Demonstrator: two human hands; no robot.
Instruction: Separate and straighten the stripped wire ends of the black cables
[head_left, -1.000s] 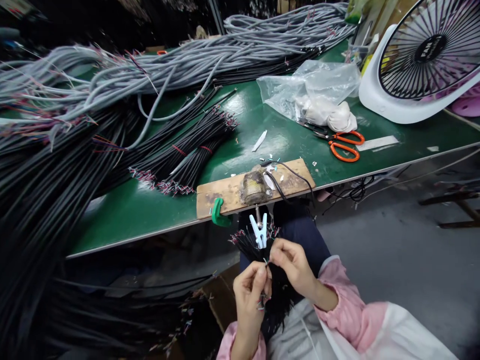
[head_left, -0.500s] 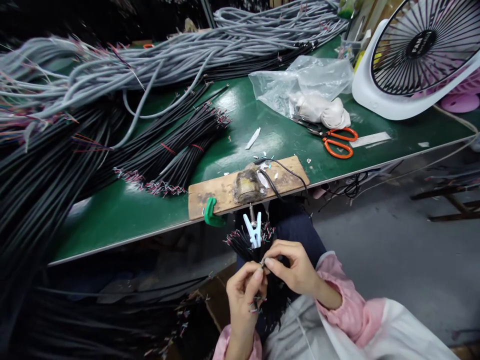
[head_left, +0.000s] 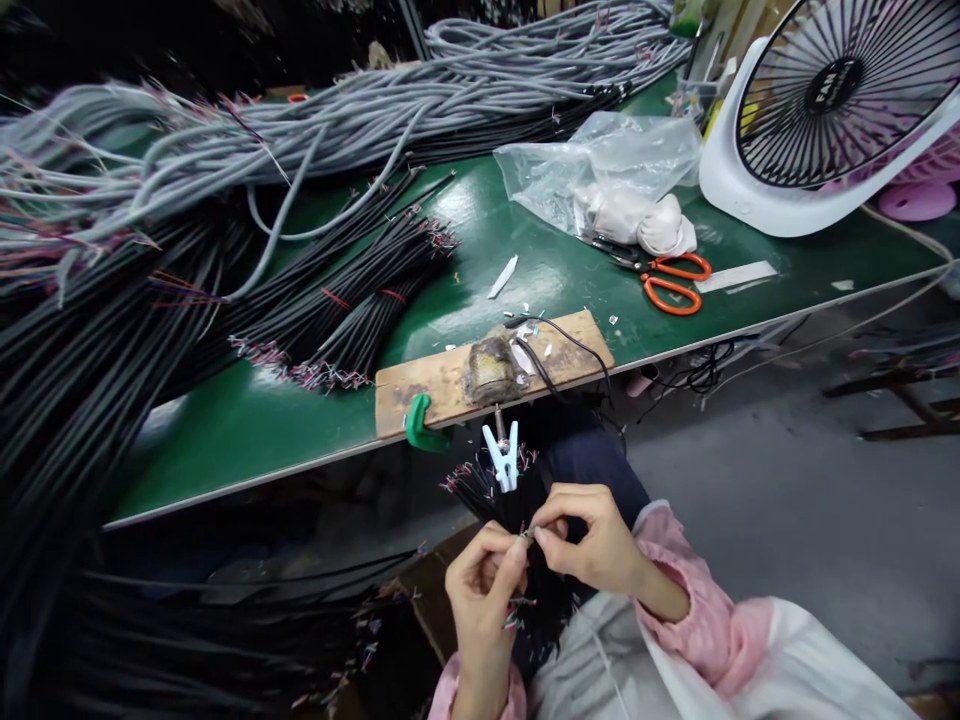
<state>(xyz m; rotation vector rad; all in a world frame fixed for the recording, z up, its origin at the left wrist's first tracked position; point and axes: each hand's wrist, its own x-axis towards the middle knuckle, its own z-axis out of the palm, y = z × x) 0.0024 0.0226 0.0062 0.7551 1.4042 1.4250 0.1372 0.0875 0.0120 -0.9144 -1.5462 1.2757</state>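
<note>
My left hand pinches the stripped end of a thin black cable between thumb and forefinger. Close against it, my right hand has its thumb and fingertips closed on the same cable end; the fine wires there are too small to make out. Just beyond my fingers a light blue clothes peg hangs below a metal rod of the motor. A bundle of black cables with red and white wire ends lies over my lap, partly hidden by my hands.
The motor sits on a wooden board held by a green clamp at the table edge. Black cable bundles and grey cables cover the left. Orange-handled scissors, a plastic bag and a white fan stand right.
My two hands have drawn very slightly apart at the cable end, the left shifting a little leftward. The view has shifted slightly; the rest lies as before.
</note>
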